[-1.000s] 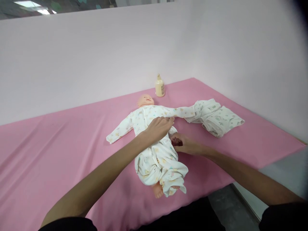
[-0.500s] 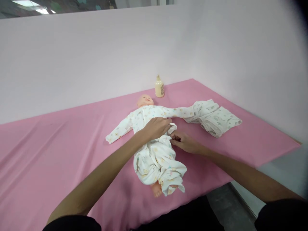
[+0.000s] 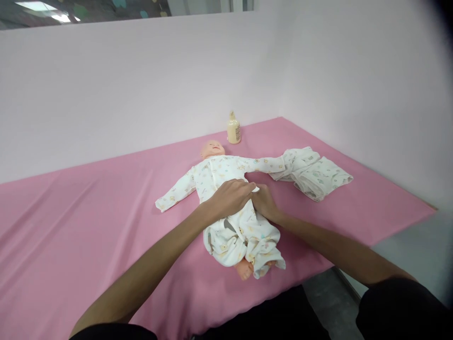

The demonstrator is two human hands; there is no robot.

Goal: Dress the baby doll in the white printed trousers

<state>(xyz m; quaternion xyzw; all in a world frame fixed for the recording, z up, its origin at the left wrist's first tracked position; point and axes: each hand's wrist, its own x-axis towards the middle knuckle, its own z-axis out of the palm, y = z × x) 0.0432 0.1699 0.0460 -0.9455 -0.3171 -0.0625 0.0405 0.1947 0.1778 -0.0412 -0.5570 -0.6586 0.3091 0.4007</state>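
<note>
The doll (image 3: 226, 198) lay face up on the pink counter (image 3: 88, 222), already inside its printed romper (image 3: 244, 236): both sleeves were filled and spread wide, and the cloth covered the chest. What remained, as far as could be judged, was the lower part, where the romper bunched loosely below the hands and one bare foot (image 3: 244, 270) poked out of the crumpled leg cloth. The left hand (image 3: 231, 197) rested knuckles up on the doll's belly, fingers curled and seemingly pinching a small fold of the romper's front edge. The right hand (image 3: 264, 202) lay touching it on its right side, fingers bent down against the same spot on the cloth; whether it actually gripped the fabric could not be told, since the left hand hid its fingertips. The doll's head (image 3: 213, 149) lay beyond both hands, away from the person, and the legs lay nearer than the hands, toward the counter's edge. Further off, to the right of the right hand, a folded cloth (image 3: 313, 172) touched the end of one sleeve, and a small bottle (image 3: 233, 128) stood beyond the head.
</note>
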